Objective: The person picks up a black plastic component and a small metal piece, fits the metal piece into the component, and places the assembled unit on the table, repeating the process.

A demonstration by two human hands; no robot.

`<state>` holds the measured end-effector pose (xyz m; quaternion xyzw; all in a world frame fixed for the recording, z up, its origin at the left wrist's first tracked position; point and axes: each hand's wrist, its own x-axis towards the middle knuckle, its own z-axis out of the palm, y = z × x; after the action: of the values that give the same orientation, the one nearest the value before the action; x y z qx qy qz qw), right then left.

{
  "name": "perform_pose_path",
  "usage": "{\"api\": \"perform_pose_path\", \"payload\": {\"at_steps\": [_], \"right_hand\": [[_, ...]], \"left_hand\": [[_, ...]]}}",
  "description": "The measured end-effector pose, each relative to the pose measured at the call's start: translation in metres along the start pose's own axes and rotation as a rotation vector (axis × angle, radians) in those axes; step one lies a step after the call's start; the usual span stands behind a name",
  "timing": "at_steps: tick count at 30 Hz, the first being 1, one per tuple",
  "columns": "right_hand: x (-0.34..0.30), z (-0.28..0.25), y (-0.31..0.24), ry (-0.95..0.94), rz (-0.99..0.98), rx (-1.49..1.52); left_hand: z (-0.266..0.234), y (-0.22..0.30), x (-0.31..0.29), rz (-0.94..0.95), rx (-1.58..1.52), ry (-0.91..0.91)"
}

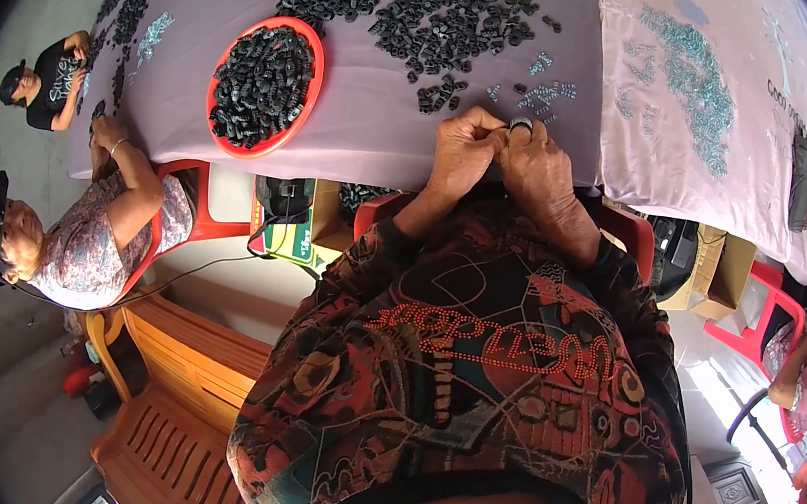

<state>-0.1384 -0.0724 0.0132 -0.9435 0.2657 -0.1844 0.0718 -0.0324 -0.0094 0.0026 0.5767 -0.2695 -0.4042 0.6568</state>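
Note:
My left hand [464, 151] and my right hand [540, 171] meet at the table's near edge, both closed, with fingertips pressed together. A small black ring-shaped piece [521, 123] shows at the fingers of my right hand. Whatever my left hand pinches is hidden by its fingers. Just beyond my hands lie a few loose black pieces [440, 94] of ridged, ring-like shape. Close by on the right are small teal, spring-like pieces [550, 95]. A large heap of black pieces [452, 21] spreads farther out on the cloth.
A red basin [315, 90] full of black pieces stands left of my hands on the purple cloth [377, 138]. More teal pieces [700, 97] lie on the pale cloth at right. People sit along the table on both sides. A wooden bench [174, 436] is at lower left.

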Motion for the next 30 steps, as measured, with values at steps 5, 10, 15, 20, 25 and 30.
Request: {"api": "perform_pose_path", "payload": {"at_steps": [5,10,15,20,25,30], "right_hand": [[0.002,-0.005,0.002,-0.030,0.038,0.110],[0.001,-0.020,0.015,0.098,-0.038,0.236],[-0.001,-0.033,0.043,0.057,0.154,0.332],[0.006,-0.025,0.054,0.097,0.156,0.322],[0.019,-0.010,0.055,0.157,0.082,0.245],[0.036,-0.004,0.059,0.114,-0.032,0.092]], "left_hand": [[-0.002,0.001,0.002,-0.020,-0.004,-0.044],[-0.004,0.003,0.000,-0.050,-0.100,-0.056],[-0.009,0.007,-0.005,-0.023,-0.167,-0.100],[-0.015,0.005,-0.003,-0.035,-0.151,-0.181],[-0.024,0.005,-0.007,-0.015,-0.163,-0.134],[-0.047,0.019,-0.008,0.054,-0.080,0.053]]}}
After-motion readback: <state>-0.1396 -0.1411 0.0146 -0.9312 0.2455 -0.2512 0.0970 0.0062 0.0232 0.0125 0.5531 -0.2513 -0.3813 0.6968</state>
